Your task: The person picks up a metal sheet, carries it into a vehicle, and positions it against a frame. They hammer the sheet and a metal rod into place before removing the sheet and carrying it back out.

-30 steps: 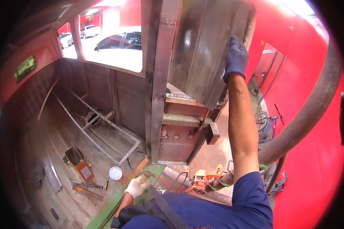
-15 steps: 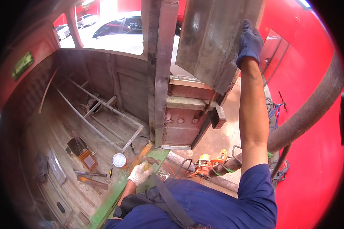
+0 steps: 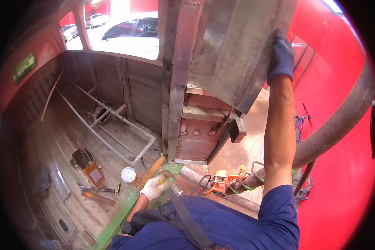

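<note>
My right hand [image 3: 281, 58], in a dark blue glove, is closed on the right edge of a bent grey metal panel [image 3: 233, 54]. The panel stands tilted beside an upright metal post [image 3: 177, 83]. Part of the rusty frame [image 3: 200, 135] shows below the panel's lower edge. My left hand [image 3: 153, 188], in a white glove, is low near a green beam [image 3: 123, 223]. Its fingers are closed around a hammer [image 3: 167, 175], whose dark head sticks out; most of the handle is hidden.
On the ribbed floor at left are a tin of rods [image 3: 92, 171], a white-lidded can [image 3: 129, 175], a screwdriver [image 3: 118, 188] and a welded tube frame [image 3: 112, 121]. A thick curved pipe [image 3: 337, 129] and an orange machine [image 3: 221, 181] stand at right.
The panel has come down and its lower edge now covers more of the frame. My right hand has moved down and slightly right with it. My left hand has barely shifted.
</note>
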A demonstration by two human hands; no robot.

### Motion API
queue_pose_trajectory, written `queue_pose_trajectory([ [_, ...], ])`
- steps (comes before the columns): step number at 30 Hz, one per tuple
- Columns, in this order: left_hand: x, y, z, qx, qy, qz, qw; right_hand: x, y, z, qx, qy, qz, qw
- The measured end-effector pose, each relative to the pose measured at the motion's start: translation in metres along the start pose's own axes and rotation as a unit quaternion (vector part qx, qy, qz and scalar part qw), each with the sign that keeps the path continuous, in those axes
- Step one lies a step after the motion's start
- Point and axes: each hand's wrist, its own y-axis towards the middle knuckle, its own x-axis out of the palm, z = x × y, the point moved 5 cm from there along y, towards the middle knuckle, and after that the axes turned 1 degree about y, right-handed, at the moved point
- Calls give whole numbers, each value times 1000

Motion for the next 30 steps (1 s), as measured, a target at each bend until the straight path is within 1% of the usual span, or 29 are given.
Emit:
queue_pose_trajectory([
  [1,-1,0,2,1,-1,3,1000,2,0,-1,-2,1,-2,1000],
  [3,-2,-3,6,-2,-1,13,1000,3,-2,-3,-25,72,-6,997],
  [4,-3,-4,7,-2,-2,16,1000,2,-2,-5,-27,73,-9,997],
  [6,-4,-8,8,4,-9,21,1000,-4,-3,-8,-13,10,-8,1000],
  [7,-5,-10,9,5,-8,22,1000,-5,-3,-9,-15,12,-8,1000],
  [9,-5,-12,6,-36,9,7,999,-6,-2,-7,-7,46,-20,999],
  [10,-3,-13,2,-28,10,13,999,-6,-2,-10,-16,51,-19,998],
  [12,1,-9,-4,2,-5,22,1000,-7,1,-10,-6,22,-1,1000],
  [13,1,-8,-4,-4,20,21,1000,-9,9,0,0,15,-13,1000],
  [14,2,-5,-7,4,21,26,999,-9,8,-5,-8,19,-10,1000],
  [16,6,-1,-15,8,33,2,999,-7,0,-8,18,37,-27,999],
  [17,1,-3,-2,-5,29,-5,1000,-7,0,-8,16,38,-26,999],
  [18,3,-2,-7,-3,29,-4,1000,-7,0,-8,9,39,-23,999],
  [20,8,1,-14,50,-1,20,999,-7,0,-8,0,40,-20,999],
  [23,9,0,-16,53,19,16,998,-7,-3,-11,-20,64,-22,998],
  [25,11,0,-21,47,20,10,999,-8,-7,-14,-2,59,-28,998],
  [27,8,-3,-15,40,21,4,999,-8,-8,-12,-4,60,-21,998],
  [29,2,-9,-5,-2,-12,-6,1000,-8,-8,-11,-6,63,-16,998],
  [30,-4,-11,4,-3,-12,-5,1000,-9,-8,-11,-3,59,-20,998],
])
